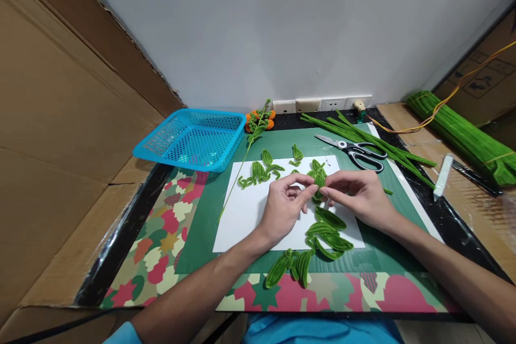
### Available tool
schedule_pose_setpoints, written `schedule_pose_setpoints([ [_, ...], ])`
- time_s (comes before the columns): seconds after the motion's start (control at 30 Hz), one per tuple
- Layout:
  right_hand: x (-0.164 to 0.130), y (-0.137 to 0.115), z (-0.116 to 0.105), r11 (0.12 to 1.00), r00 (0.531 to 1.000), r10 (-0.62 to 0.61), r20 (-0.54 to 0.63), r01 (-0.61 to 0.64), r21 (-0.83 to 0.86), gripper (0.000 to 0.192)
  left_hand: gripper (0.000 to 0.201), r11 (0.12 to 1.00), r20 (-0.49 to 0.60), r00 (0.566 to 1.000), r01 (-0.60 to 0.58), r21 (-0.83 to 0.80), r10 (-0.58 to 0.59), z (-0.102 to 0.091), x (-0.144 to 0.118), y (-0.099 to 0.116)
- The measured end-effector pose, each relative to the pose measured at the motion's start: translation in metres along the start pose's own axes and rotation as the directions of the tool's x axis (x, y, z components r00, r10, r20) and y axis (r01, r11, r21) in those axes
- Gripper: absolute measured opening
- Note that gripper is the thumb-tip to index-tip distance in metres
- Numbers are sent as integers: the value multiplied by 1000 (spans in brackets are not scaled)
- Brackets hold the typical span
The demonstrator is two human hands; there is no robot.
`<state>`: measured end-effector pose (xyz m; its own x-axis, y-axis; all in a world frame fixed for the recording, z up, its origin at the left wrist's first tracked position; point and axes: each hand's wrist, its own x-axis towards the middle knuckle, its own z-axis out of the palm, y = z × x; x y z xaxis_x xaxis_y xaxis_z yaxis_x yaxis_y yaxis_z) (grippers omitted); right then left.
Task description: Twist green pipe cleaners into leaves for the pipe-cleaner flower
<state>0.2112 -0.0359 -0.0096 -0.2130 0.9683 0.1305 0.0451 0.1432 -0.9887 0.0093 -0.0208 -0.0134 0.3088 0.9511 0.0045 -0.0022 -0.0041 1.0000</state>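
Cardboard walls flank a tabletop laid with a green cutting mat and white paper sheet. Item: green pipe-cleaner leaf, over the sheet's middle, pinched from both sides by the left hand and right hand, fingertips closed on it. Judged light, fuzzy, bendable yet shape-holding; best gripped at the wire ends. Nearby: finished leaves, scissors, straight stems, blue basket, orange flower sprig.
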Motion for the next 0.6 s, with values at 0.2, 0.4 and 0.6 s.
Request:
schedule_pose_setpoints([
  [0.2,2,-3,-4,997,997,26,75,-20,-78,26,30,998,14,999,39,-46,-38,-1,2,2],
  [0.4,5,-1,-5,989,990,109,90,-117,89,30,35,995,17,999,47,-85,-46,-2,4,3],
  [0.6,7,2,-2,990,995,86,-42,-81,118,32,37,991,85,992,96,-88,-88,-1,2,4],
])
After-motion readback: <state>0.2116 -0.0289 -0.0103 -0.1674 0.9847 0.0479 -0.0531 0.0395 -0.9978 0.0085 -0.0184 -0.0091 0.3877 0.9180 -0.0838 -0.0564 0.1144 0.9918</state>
